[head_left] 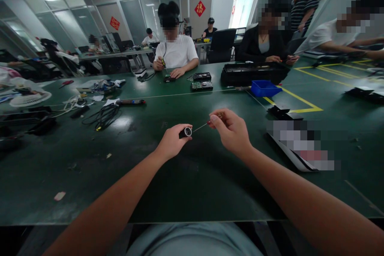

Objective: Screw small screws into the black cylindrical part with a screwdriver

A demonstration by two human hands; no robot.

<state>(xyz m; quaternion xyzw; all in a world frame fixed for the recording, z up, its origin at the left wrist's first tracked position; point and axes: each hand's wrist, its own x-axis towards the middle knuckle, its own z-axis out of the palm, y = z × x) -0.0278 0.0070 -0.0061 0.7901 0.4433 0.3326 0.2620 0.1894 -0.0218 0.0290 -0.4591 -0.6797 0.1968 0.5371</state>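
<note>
My left hand (171, 142) is closed round a small black cylinder (186, 132), whose round, silver-rimmed end faces me. Its far part is hidden in the fingers. In my right hand (230, 129) is a screwdriver (201, 127) with a thin metal shaft and a reddish, see-through handle, pinched between thumb and fingers. The shaft points left, and its tip is at or very near the right side of the cylinder; whether they touch I cannot tell. Both hands are above the green table (198, 184).
A corded tool (130, 102) and black cables (103, 118) lie ahead on the left. Circuit-board devices (202, 85), a blue bin (265, 88) and a long black housing (253, 74) stand farther off. On the right lies a blurred-out flat object (300, 144). A person (177, 52) works opposite.
</note>
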